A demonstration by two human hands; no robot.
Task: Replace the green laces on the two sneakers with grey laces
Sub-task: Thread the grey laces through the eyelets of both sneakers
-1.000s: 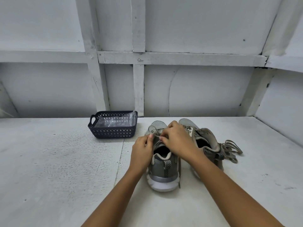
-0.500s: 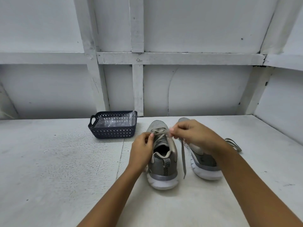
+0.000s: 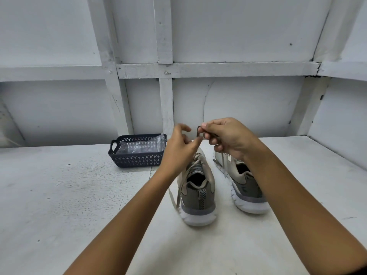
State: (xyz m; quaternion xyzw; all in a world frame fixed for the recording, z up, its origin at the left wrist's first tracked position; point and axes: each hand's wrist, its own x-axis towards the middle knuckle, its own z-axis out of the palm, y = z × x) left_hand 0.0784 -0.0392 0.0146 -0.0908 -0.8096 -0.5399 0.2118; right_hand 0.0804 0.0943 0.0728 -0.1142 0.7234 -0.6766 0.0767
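Your hands are both raised above the counter (image 3: 79, 195). Your right hand (image 3: 228, 137) pinches the end of the pale lace (image 3: 179, 192). Your left hand (image 3: 178, 149) curls loosely, grip unclear. The lace trails down to the sneaker (image 3: 198, 197) beneath your left hand.

Two hands are raised above a pair of grey sneakers on a white table (image 3: 59, 195). The right hand (image 3: 228, 135) and left hand (image 3: 179, 149) pinch a lace (image 3: 179, 197) rising from the left sneaker (image 3: 198, 197). A dark basket (image 3: 137, 158) sits behind, left.
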